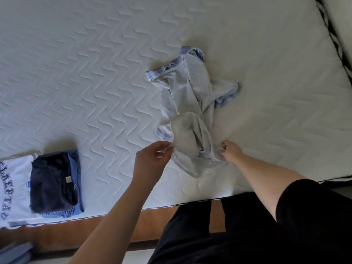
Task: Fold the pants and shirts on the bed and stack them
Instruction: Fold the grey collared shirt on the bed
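On bed (95, 73), L hand (152, 157) & R hand (229, 149) apparently pinch grey garment (192, 103).

A single head-worn camera looks steeply down and forward from above the bed's near edge, close over both hands. The left hand (152, 156) and right hand (229, 149) sit near frame centre, the mattress (95, 73) spreading beyond their grip.

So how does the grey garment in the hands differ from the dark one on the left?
The grey garment lies crumpled and unfolded mid-bed; the dark garment is folded into a neat block near the mattress edge. The grey one is pinched by the left hand and right hand; the dark one is untouched, stacked on other folded clothes. Both rest on the mattress.
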The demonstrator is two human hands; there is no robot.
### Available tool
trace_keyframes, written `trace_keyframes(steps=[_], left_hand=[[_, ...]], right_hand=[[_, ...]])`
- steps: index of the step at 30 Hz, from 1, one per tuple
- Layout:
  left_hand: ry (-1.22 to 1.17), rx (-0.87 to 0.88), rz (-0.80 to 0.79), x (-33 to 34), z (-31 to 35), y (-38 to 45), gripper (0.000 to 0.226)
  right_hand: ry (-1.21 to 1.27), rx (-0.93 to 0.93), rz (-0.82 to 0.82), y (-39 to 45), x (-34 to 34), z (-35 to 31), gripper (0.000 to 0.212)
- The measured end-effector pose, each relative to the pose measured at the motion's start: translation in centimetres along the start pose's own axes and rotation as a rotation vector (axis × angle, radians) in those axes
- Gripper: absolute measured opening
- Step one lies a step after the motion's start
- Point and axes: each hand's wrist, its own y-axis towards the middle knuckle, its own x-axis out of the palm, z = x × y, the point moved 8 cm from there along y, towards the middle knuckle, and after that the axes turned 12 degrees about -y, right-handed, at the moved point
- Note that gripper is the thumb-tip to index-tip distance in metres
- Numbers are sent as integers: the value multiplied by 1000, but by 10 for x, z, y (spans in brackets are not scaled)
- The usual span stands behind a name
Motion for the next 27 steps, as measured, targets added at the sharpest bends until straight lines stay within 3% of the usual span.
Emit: trace_keyframes(steps=[3, 9, 25, 27], left_hand=[[30, 28, 7, 2, -3, 0, 10], [90, 92, -4, -2, -5, -3, 13], [209, 242, 149, -96, -8, 8, 10], [184, 251, 183, -112, -8, 13, 13]], right_hand=[[-11, 7, 2, 8, 3, -8, 42], [-40, -12, 155, -8, -15, -8, 25], [157, -132, 672, -191, -202, 26, 2], [161, -188, 707, -208, -218, 18, 8]])
